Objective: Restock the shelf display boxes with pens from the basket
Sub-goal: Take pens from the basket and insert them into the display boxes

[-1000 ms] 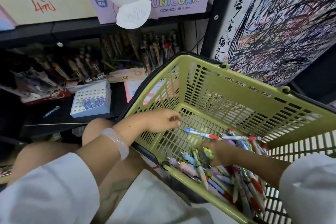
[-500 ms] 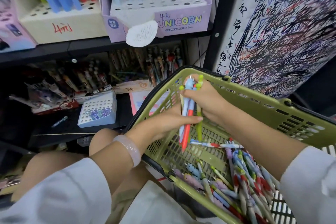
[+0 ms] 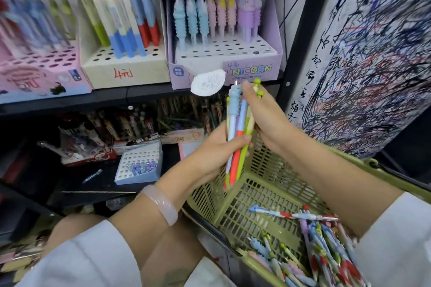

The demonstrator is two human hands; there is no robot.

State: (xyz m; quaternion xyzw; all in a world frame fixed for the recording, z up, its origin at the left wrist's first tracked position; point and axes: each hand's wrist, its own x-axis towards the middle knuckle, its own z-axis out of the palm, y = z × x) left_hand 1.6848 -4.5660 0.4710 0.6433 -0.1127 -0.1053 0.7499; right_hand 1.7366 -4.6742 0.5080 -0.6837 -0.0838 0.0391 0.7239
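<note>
Pen bundle (image 3: 238, 137) raised higher than half a second back, now level with the purple unicorn box (image 3: 225, 70) on the far shelf; a second ago still down in the basket (image 3: 261, 196). Left hand (image 3: 210, 154) curled round lower shafts, right hand (image 3: 263, 112) pinching the tops. Pen tips hidden behind fingers; lower shelf stock dark, unreadable. Bundle: blue, red-orange, green barrels, upright, above basket's far-left corner.

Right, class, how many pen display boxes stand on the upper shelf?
3: pink cardboard box left, cream box middle, purple UNICORN box right; others may sit off-frame left.
</note>
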